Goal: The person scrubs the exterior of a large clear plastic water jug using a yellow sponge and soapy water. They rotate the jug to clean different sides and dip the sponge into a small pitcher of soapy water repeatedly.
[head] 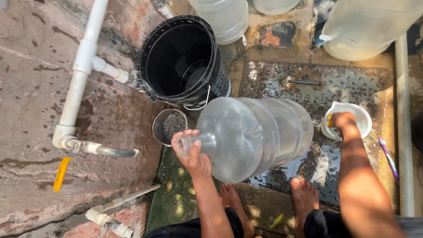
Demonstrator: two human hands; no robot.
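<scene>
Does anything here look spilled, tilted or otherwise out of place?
Yes. The big clear water bottle lies on its side, its neck held by the left hand. Water and foam are spread over the metal floor plate beneath it. A purple toothbrush lies on the wet ground.

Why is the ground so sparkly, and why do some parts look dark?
In the head view, strong sun glints off the wet metal floor plate and the clear water jug under the left hand; the right hand in the white bowl is brightly lit; the black bucket stays dark inside, and leafy shadows dapple the ground near the feet.
</scene>
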